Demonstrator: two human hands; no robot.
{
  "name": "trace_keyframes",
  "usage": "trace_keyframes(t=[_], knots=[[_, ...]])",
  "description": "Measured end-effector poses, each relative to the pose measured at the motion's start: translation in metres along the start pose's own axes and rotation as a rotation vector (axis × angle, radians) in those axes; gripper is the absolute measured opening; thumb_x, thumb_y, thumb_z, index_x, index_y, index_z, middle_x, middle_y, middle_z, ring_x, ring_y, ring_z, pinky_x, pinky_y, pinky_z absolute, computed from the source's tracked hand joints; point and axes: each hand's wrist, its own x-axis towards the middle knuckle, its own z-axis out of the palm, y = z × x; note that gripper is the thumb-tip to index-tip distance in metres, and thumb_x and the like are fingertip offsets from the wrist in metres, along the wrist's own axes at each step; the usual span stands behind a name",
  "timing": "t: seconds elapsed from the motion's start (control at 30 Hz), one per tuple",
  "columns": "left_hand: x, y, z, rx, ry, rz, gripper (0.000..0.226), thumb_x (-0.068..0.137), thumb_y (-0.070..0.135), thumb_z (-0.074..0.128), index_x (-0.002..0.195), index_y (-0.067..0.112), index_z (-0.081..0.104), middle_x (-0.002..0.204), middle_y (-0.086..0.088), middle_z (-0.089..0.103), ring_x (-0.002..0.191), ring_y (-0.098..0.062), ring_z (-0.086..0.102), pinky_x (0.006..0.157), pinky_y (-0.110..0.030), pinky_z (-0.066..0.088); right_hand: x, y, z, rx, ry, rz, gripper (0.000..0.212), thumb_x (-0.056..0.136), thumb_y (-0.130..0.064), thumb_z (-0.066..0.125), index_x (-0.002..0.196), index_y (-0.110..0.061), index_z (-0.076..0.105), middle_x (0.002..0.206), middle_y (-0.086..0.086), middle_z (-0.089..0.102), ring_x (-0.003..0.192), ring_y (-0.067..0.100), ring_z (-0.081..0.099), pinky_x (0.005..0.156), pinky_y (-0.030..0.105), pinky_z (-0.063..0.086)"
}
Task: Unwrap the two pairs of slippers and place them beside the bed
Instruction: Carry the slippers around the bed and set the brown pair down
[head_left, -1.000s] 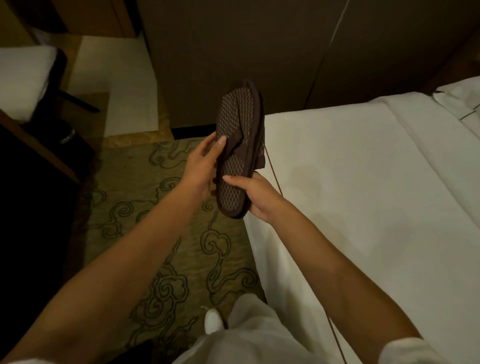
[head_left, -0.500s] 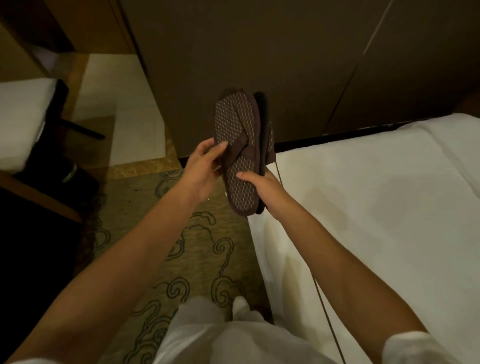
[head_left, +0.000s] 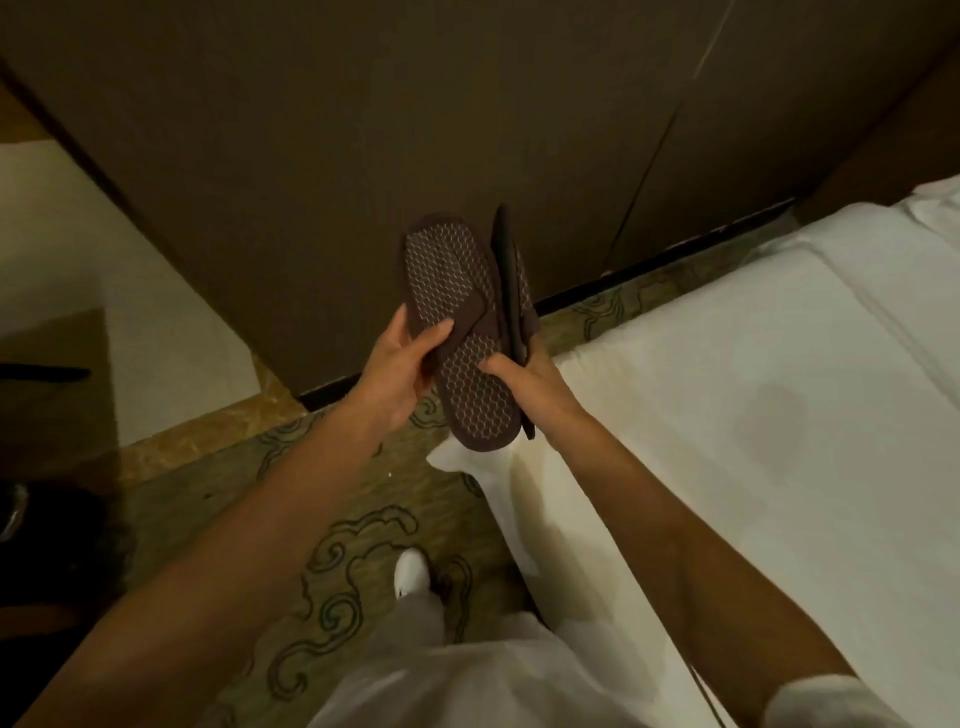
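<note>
A pair of dark brown slippers (head_left: 460, 322) with a honeycomb-patterned sole is held upright in front of me, over the corner of the bed (head_left: 753, 415). The front slipper shows its sole; the second one stands edge-on behind it to the right. A brown band crosses the front sole. My left hand (head_left: 400, 364) pinches that band at the slipper's left side, thumb on top. My right hand (head_left: 530, 379) grips the heel end of the pair from the right, thumb on the sole. No second pair is visible.
The white bed fills the right side. A patterned carpet (head_left: 332, 525) runs between the bed and a dark wall panel (head_left: 363, 130). Pale flooring (head_left: 78, 270) lies to the left. My white shoe (head_left: 411, 571) and light trousers are below.
The camera has swung right and down. The two slippers have spread a little apart, and my left hand now closes its thumb and fingers on the band.
</note>
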Motion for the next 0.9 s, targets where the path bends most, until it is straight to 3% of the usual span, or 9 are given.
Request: trace_keyframes(t=[0.1, 0.23, 0.33, 0.43, 0.5, 0.63, 0.77, 0.83, 0.9], knots=[[0.054, 0.025, -0.004, 0.065, -0.008, -0.021, 0.045, 0.096, 0.01, 0.063, 0.138, 0.021, 0.054, 0.116, 0.006, 0.073, 0.105, -0.014, 0.071, 0.087, -0.038, 0.057, 0.047, -0.004, 0.001, 0.142, 0.086, 0.039, 0.073, 0.085, -0.033, 0.068, 0.151, -0.029, 0.036, 0.137, 0.003, 0.057, 0.118, 0.022, 0.06, 0.101, 0.045, 0.052], [0.131, 0.034, 0.008, 0.089, -0.029, -0.134, 0.046, 0.096, 0.001, 0.055, 0.14, 0.015, 0.051, 0.122, -0.007, 0.069, 0.102, -0.024, 0.069, 0.09, -0.047, 0.055, 0.104, -0.009, -0.022, 0.204, 0.215, 0.095, 0.078, 0.073, -0.042, 0.078, 0.143, -0.029, 0.046, 0.137, 0.008, 0.058, 0.119, 0.026, 0.061, 0.104, 0.05, 0.051], [0.189, 0.026, 0.027, 0.121, -0.015, -0.219, 0.046, 0.094, -0.005, 0.051, 0.136, 0.012, 0.051, 0.117, -0.013, 0.067, 0.104, -0.032, 0.065, 0.096, -0.056, 0.049, 0.144, -0.002, -0.053, 0.135, 0.321, 0.095, 0.091, 0.068, -0.042, 0.088, 0.145, -0.024, 0.042, 0.135, 0.004, 0.061, 0.116, 0.02, 0.063, 0.103, 0.045, 0.052], [0.246, 0.017, 0.045, 0.159, -0.004, -0.267, 0.05, 0.093, -0.004, 0.053, 0.14, 0.014, 0.05, 0.124, -0.015, 0.066, 0.105, -0.033, 0.065, 0.098, -0.059, 0.048, 0.184, 0.007, -0.087, -0.044, 0.435, 0.075, 0.095, 0.068, -0.039, 0.09, 0.147, -0.019, 0.041, 0.129, -0.008, 0.059, 0.112, 0.009, 0.059, 0.096, 0.027, 0.049], [0.283, 0.016, 0.06, 0.183, -0.012, -0.304, 0.05, 0.094, -0.003, 0.052, 0.141, 0.013, 0.049, 0.121, -0.013, 0.066, 0.098, -0.028, 0.066, 0.097, -0.058, 0.049, 0.214, 0.006, -0.112, -0.141, 0.503, 0.068, 0.093, 0.074, -0.035, 0.088, 0.15, -0.016, 0.038, 0.133, -0.001, 0.058, 0.111, 0.009, 0.056, 0.089, 0.022, 0.044], [0.349, 0.013, 0.086, 0.236, -0.055, -0.352, 0.049, 0.095, 0.001, 0.052, 0.14, 0.019, 0.051, 0.125, -0.011, 0.064, 0.103, -0.027, 0.065, 0.095, -0.052, 0.053, 0.272, 0.004, -0.156, -0.271, 0.617, 0.13, 0.09, 0.074, -0.041, 0.084, 0.148, -0.016, 0.04, 0.139, 0.009, 0.057, 0.121, 0.026, 0.059, 0.086, 0.027, 0.046], [0.417, 0.006, 0.104, 0.302, -0.063, -0.405, 0.045, 0.095, 0.0, 0.05, 0.135, 0.021, 0.053, 0.12, -0.009, 0.065, 0.097, -0.026, 0.065, 0.082, -0.041, 0.057, 0.325, 0.013, -0.184, -0.323, 0.704, 0.208, 0.094, 0.069, -0.05, 0.082, 0.147, -0.018, 0.042, 0.137, 0.011, 0.055, 0.123, 0.029, 0.058, 0.093, 0.037, 0.05], [0.451, -0.007, 0.11, 0.336, -0.069, -0.462, 0.04, 0.096, 0.004, 0.051, 0.133, 0.019, 0.054, 0.122, -0.011, 0.065, 0.099, -0.028, 0.065, 0.085, -0.045, 0.055, 0.354, 0.021, -0.194, -0.332, 0.714, 0.252, 0.099, 0.068, -0.055, 0.081, 0.149, -0.018, 0.038, 0.14, 0.012, 0.053, 0.125, 0.03, 0.055, 0.099, 0.039, 0.05], [0.484, -0.025, 0.11, 0.438, -0.092, -0.566, 0.042, 0.095, 0.022, 0.058, 0.136, 0.017, 0.051, 0.129, -0.012, 0.062, 0.109, -0.032, 0.062, 0.09, -0.05, 0.052, 0.385, 0.031, -0.203, -0.388, 0.725, 0.316, 0.112, 0.062, -0.07, 0.075, 0.152, -0.019, 0.031, 0.144, 0.013, 0.05, 0.129, 0.034, 0.051, 0.104, 0.048, 0.049]])
